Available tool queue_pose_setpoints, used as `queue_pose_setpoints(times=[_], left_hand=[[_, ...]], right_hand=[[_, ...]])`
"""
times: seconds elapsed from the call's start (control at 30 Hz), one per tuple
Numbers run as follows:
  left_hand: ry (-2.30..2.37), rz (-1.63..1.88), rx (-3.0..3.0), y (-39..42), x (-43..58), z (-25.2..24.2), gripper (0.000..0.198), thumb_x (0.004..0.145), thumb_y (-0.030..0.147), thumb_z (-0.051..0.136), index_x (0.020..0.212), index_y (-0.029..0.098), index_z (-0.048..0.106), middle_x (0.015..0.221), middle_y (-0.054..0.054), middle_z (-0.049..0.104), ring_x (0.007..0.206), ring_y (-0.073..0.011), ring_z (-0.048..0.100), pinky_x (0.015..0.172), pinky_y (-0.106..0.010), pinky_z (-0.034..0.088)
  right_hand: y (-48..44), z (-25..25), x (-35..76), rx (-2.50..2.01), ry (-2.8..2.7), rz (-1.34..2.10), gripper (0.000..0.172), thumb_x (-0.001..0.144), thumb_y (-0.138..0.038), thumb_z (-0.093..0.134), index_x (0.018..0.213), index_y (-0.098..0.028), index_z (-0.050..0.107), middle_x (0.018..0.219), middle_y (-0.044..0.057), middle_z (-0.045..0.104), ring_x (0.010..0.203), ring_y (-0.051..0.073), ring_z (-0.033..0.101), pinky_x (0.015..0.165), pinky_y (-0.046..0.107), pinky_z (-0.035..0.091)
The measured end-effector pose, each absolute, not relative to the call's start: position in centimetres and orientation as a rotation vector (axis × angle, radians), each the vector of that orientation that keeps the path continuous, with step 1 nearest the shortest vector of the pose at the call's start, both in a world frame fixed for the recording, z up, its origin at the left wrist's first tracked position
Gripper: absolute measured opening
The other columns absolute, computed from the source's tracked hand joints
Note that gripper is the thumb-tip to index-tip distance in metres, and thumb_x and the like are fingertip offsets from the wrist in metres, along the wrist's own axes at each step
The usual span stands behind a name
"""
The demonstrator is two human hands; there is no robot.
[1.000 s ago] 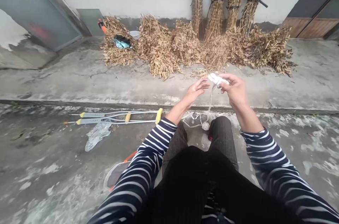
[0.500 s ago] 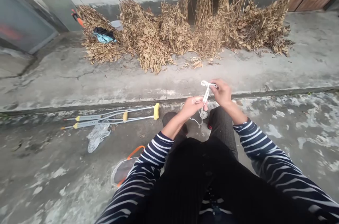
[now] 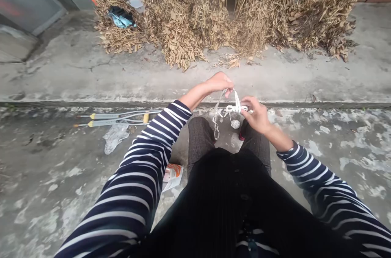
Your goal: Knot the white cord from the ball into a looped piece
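A white cord [image 3: 236,101] is looped and bunched between my two hands. My left hand [image 3: 221,82] is above, its fingers pinched on the upper strands. Lower and to the right, my right hand [image 3: 255,114] is closed on the bunched loops, thumb and fingers together at their right end. From the hands a slack length of the cord, partly chained or twisted, dangles over my lap. Below it, between my knees, shows a small round white ball of cord [image 3: 235,124]; whether it hangs or lies on the ground I cannot tell.
Crutches [image 3: 116,119] lie on the ground at left, beside a crumpled clear plastic bag [image 3: 116,138]. An orange-and-white bag [image 3: 174,173] is partly behind my left arm. A raised concrete step [image 3: 122,81] runs ahead, with dried plant bundles [image 3: 180,26] against the wall.
My left hand has risen and moved forward, drawing strands of the cord upward. My right hand has lowered slightly, still gripping the loops. The view has tilted down.
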State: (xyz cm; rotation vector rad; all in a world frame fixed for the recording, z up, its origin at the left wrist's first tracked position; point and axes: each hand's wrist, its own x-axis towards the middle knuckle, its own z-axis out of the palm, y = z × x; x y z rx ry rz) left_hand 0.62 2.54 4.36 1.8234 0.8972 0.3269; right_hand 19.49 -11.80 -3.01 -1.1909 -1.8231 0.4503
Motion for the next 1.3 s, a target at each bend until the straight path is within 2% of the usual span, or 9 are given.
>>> queue_pose_setpoints(times=[0.13,0.23,0.33,0.47,0.63,0.8,0.97,1.13,1.3], left_hand=[[0.868,0.079,1.846,4.3,1.1,1.4,0.021,0.072,0.022,0.065,0.053,0.013,0.070,0.052,-0.003,0.063,0.056,-0.0122,0.051,0.059,-0.025,0.037],[0.998,0.276,1.892,3.8,1.2,-0.5,0.008,0.067,0.015,0.069,0.067,0.012,0.076,0.063,-0.002,0.068,0.063,-0.0131,0.056,0.066,-0.025,0.042],[0.994,0.663,1.746,1.3,0.7,-2.0,0.025,0.074,0.013,0.064,0.094,0.012,0.079,0.094,-0.005,0.077,0.082,-0.0158,0.066,0.077,-0.025,0.049],[0.763,0.764,1.380,-3.5,0.2,-4.0,0.039,0.076,0.025,0.074,0.113,0.014,0.074,0.118,-0.011,0.075,0.082,-0.0159,0.067,0.069,-0.027,0.054],[0.691,0.876,1.148,-7.1,1.6,-5.8,0.043,0.067,0.033,0.087,0.102,0.012,0.072,0.096,-0.010,0.078,0.079,-0.0172,0.070,0.073,-0.030,0.057],[0.792,0.863,1.261,-7.5,1.9,-6.0,0.027,0.080,0.038,0.076,0.079,0.012,0.069,0.065,-0.002,0.069,0.054,-0.0105,0.059,0.059,-0.025,0.049],[0.951,0.869,1.395,-8.1,1.6,-5.1,0.013,0.086,0.025,0.068,0.085,0.013,0.073,0.081,-0.006,0.076,0.074,-0.0141,0.069,0.073,-0.024,0.051],[0.948,0.861,1.390,-8.2,2.3,-3.8,0.041,0.086,0.027,0.071,0.125,0.013,0.069,0.076,-0.003,0.075,0.071,-0.0154,0.069,0.071,-0.024,0.049],[0.938,0.896,1.402,-8.0,2.8,-3.2,0.018,0.091,0.027,0.062,0.092,0.014,0.074,0.066,-0.001,0.069,0.061,-0.0115,0.061,0.064,-0.022,0.046]], right_hand=[[-12.1,-2.3,18.6,-1.175,-1.522,0.739,0.022,0.086,-0.037,0.073,0.102,-0.021,0.074,0.099,0.005,0.076,0.081,0.019,0.070,0.071,0.031,0.057],[-11.6,-2.2,18.2,-1.154,-1.289,0.967,0.026,0.075,-0.037,0.080,0.094,-0.019,0.076,0.087,0.003,0.075,0.060,0.012,0.059,0.057,0.028,0.052],[-11.2,-2.2,17.9,-1.117,-1.088,1.082,0.033,0.065,-0.037,0.086,0.091,-0.018,0.076,0.081,0.003,0.074,0.058,0.011,0.057,0.053,0.026,0.051],[-11.1,-2.0,17.6,-1.125,-0.970,1.146,0.039,0.058,-0.037,0.091,0.089,-0.018,0.076,0.082,0.004,0.075,0.062,0.012,0.060,0.052,0.025,0.052],[-11.3,-1.6,17.2,-1.142,-0.957,1.191,0.041,0.059,-0.043,0.092,0.086,-0.018,0.076,0.073,0.002,0.073,0.056,0.012,0.059,0.054,0.028,0.053],[-11.1,-1.1,17.5,-1.167,-0.951,1.137,0.040,0.059,-0.041,0.091,0.088,-0.019,0.077,0.074,0.001,0.073,0.051,0.010,0.057,0.053,0.028,0.053],[-10.8,-0.7,18.2,-1.239,-0.979,1.030,0.036,0.061,-0.043,0.089,0.085,-0.018,0.077,0.085,0.003,0.076,0.053,0.009,0.056,0.052,0.026,0.053],[-10.7,-0.4,18.1,-1.197,-1.004,0.985,0.032,0.064,-0.041,0.088,0.085,-0.019,0.077,0.088,0.003,0.076,0.061,0.011,0.060,0.050,0.024,0.051],[-10.4,-0.1,18.3,-1.189,-0.967,1.028,0.037,0.060,-0.042,0.091,0.085,-0.018,0.077,0.086,0.003,0.076,0.058,0.010,0.056,0.049,0.024,0.049]])
